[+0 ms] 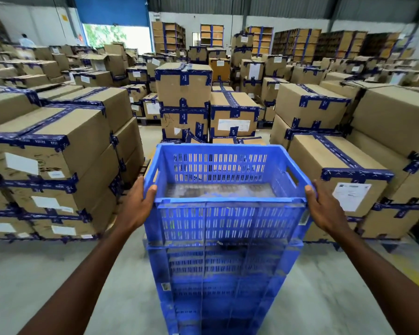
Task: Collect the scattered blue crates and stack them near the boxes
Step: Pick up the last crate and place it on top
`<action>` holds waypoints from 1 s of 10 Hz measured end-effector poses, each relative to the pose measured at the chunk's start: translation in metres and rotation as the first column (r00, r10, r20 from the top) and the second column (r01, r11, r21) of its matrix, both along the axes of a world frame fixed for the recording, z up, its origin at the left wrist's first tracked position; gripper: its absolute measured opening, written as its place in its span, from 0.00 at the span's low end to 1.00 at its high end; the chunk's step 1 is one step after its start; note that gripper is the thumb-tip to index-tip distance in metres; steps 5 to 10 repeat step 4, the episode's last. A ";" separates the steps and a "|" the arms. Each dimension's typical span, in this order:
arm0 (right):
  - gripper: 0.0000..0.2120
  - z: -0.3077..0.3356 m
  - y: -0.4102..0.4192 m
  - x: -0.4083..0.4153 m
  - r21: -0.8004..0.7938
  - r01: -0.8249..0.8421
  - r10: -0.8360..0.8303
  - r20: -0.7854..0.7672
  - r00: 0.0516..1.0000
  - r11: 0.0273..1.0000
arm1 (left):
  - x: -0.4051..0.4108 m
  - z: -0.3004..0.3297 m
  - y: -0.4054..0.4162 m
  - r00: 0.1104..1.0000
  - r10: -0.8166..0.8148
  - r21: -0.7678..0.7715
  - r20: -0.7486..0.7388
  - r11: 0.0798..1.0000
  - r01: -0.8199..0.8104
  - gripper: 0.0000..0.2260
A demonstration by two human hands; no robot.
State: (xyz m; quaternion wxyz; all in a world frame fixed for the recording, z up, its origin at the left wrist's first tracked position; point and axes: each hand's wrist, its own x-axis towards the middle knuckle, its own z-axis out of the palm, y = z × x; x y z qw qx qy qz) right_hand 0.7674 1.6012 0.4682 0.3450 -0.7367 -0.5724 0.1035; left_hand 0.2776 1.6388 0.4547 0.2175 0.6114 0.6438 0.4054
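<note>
A blue slotted plastic crate (228,221) sits on top of a stack of blue crates (223,286) standing on the floor in front of me. The top crate holds nothing; its dusty grey bottom shows. My left hand (138,204) grips its near left corner, thumb over the rim. On the near right corner my right hand (324,206) holds the rim in the same way. The stack stands in the aisle between cardboard boxes.
Stacks of taped cardboard boxes (58,165) rise at the left, others (348,170) at the right, and more (184,100) straight ahead behind the crates. Grey concrete floor (46,274) lies around the stack. Shelving lines the far wall. A person (26,41) stands far back left.
</note>
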 end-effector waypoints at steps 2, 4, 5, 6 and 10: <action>0.37 0.000 -0.021 -0.014 0.018 0.040 -0.042 0.123 0.992 0.999 | -0.007 -0.007 -0.007 0.972 0.008 0.154 -0.237 0.988 0.029 0.26; 0.40 0.023 -0.024 -0.009 -0.102 0.001 0.020 0.204 0.979 0.995 | 0.003 0.020 -0.013 0.839 0.043 -0.032 -0.543 0.997 -0.072 0.43; 0.40 0.023 -0.024 -0.009 -0.102 0.001 0.020 0.204 0.979 0.995 | 0.003 0.020 -0.013 0.839 0.043 -0.032 -0.543 0.997 -0.072 0.43; 0.40 0.023 -0.024 -0.009 -0.102 0.001 0.020 0.204 0.979 0.995 | 0.003 0.020 -0.013 0.839 0.043 -0.032 -0.543 0.997 -0.072 0.43; 0.40 0.023 -0.024 -0.009 -0.102 0.001 0.020 0.204 0.979 0.995 | 0.003 0.020 -0.013 0.839 0.043 -0.032 -0.543 0.997 -0.072 0.43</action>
